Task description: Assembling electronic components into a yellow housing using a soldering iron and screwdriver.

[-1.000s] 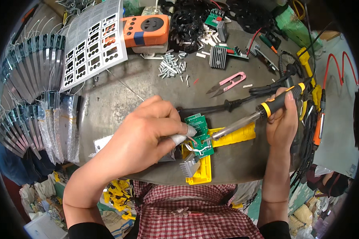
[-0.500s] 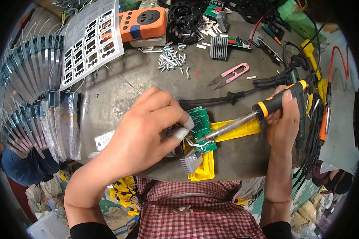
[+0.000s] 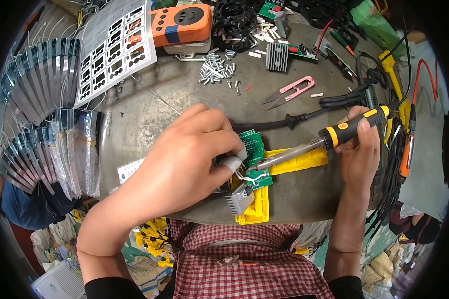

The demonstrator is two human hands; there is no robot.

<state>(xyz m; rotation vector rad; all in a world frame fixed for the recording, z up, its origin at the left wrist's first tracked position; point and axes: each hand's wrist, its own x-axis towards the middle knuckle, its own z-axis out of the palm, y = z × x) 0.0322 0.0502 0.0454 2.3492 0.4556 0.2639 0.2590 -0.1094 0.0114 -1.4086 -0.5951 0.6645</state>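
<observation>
A small green circuit board (image 3: 255, 152) lies on a yellow plastic jig (image 3: 294, 162) at the near edge of the grey table (image 3: 149, 104). My left hand (image 3: 184, 154) rests over the board's left side, its taped fingertips pinching a thin solder wire at the board. My right hand (image 3: 359, 149) grips the black and yellow handle of a soldering iron (image 3: 309, 147), whose metal tip touches the lower part of the board. A finned metal heat sink (image 3: 240, 199) sits just below the board.
Pink thread snips (image 3: 292, 90), a pile of screws (image 3: 215, 67), an orange meter (image 3: 179, 22), another heat sink (image 3: 277, 56) and a perforated grey sheet (image 3: 114, 47) lie farther back. Bundles of bagged parts (image 3: 45, 124) fan along the left. Cables and tools (image 3: 389, 99) crowd the right edge.
Both hands stay at the board. The view has shifted slightly, and the iron tip has settled a little lower on the board.
</observation>
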